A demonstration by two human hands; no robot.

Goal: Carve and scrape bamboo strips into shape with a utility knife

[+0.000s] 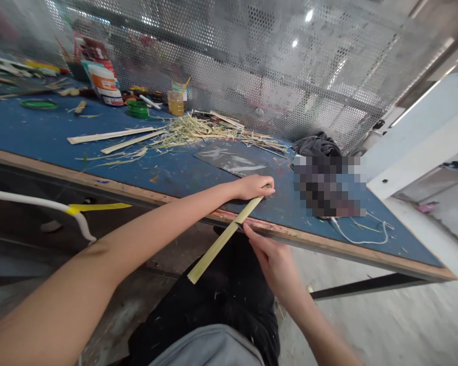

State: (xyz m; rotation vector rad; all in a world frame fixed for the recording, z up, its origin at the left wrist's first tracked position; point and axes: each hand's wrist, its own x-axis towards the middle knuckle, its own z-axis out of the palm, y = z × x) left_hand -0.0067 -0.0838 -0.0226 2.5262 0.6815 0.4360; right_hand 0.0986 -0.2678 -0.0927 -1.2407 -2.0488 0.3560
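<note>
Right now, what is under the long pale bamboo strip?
The bamboo strip crosses the blue table's wooden edge; below its free end, dark trousers. The left hand covers its top end.

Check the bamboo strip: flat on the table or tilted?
Tilted. Bamboo strip has its top end on the table edge under left hand; its lower end hangs free. Right hand touches mid-strip.

A long workbench with a blue top [41,134] and a wooden edge stood before a perforated metal screen [252,61]. On the blue top, a heap of pale shavings [198,131] lay near the screen. Two flat wooden slats [110,135] lay just beside the heap. Behind them stood a white jar with an orange label [106,85], a green lid [138,109] and a small cup with yellow liquid [175,103]. A dark cloth [316,146] lay at the far right, and a thin white cable [362,236] lay near the edge. A dark flat sheet [232,160] lay in the middle.
</note>
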